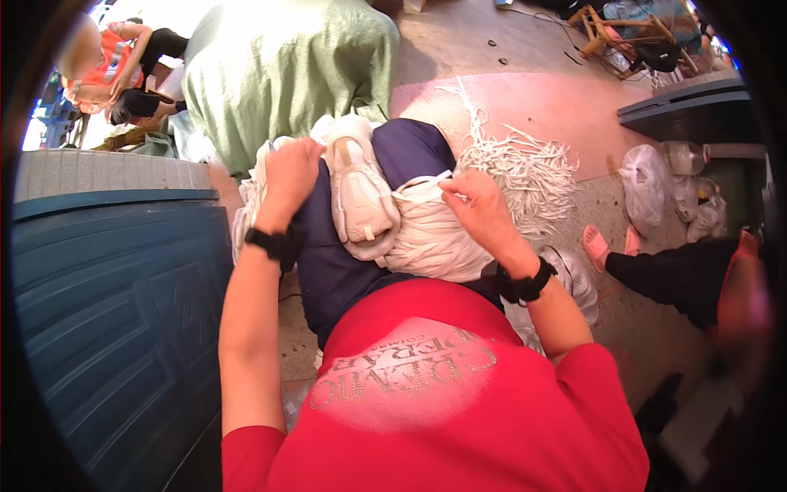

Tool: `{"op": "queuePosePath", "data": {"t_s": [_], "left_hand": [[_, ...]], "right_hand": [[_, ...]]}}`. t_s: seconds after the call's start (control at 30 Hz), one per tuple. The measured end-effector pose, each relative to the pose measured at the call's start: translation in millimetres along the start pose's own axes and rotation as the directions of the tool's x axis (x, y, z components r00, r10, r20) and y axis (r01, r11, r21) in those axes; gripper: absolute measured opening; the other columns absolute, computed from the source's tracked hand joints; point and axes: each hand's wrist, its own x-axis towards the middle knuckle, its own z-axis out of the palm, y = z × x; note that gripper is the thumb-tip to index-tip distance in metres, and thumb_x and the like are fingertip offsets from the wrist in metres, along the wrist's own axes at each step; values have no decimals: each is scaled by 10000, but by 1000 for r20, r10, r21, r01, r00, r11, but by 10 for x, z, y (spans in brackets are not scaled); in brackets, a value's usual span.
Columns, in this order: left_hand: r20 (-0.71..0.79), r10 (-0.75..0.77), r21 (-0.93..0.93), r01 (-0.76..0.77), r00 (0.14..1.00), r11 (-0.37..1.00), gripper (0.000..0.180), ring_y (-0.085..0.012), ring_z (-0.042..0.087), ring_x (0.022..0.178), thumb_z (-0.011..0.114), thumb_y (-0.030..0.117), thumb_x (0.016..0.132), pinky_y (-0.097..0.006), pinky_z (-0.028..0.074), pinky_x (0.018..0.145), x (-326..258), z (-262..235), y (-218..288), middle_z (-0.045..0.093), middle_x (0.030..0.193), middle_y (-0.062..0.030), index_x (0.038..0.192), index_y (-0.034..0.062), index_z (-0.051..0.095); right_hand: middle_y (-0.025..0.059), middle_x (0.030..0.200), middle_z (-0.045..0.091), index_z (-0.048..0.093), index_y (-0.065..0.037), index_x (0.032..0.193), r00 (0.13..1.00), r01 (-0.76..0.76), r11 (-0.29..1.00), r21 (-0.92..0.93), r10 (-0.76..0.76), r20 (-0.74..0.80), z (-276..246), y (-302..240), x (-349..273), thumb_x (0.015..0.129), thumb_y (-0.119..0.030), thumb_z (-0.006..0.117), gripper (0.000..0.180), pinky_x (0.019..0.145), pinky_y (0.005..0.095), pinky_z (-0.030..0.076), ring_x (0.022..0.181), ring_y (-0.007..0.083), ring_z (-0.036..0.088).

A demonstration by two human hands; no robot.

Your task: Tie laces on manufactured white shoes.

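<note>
A white and beige sneaker [361, 197] rests across my lap, its toe toward the far side. Just left of it is my left hand [291, 174], fingers curled closed; what they hold, if anything, is hidden. To the shoe's right, a thick bundle of white shoelaces [438, 238] lies over my thigh. Above that bundle my right hand [482, 205] pinches a white shoelace between thumb and fingers. More white material [252, 193] hangs beside my left leg, partly covered by my hand and wrist; I cannot tell its kind.
A tangled heap of white laces [529, 176] spreads on the floor at right. Straight ahead stands a large green-covered pile [287, 74]. A blue panelled door [123, 320] borders my left. Plastic bags [643, 184] and a person in pink sandals [597, 246] are at right; another person sits far left.
</note>
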Motion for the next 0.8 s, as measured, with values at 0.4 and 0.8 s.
{"op": "queuePosePath", "data": {"t_s": [0.4, 0.8], "left_hand": [[-375, 149, -191, -233, 915, 953, 126, -298, 587, 813, 615, 57, 716, -370, 453, 735, -403, -259, 99, 619, 831, -143, 832, 10, 619], [86, 191, -520, -119, 978, 846, 155, -336, 582, 763, 545, 140, 785, -405, 460, 682, -696, 241, 1116, 602, 806, -168, 871, 25, 604]], "right_hand": [[71, 735, 524, 618, -61, 796, 918, 190, 981, 38, -192, 348, -229, 64, -256, 695, -39, 652, 108, 652, 341, 414, 740, 244, 512], [90, 767, 549, 626, -44, 774, 938, 230, 967, -105, -192, 289, 87, 238, 112, 676, -85, 663, 113, 712, 344, 429, 797, 268, 526]]}}
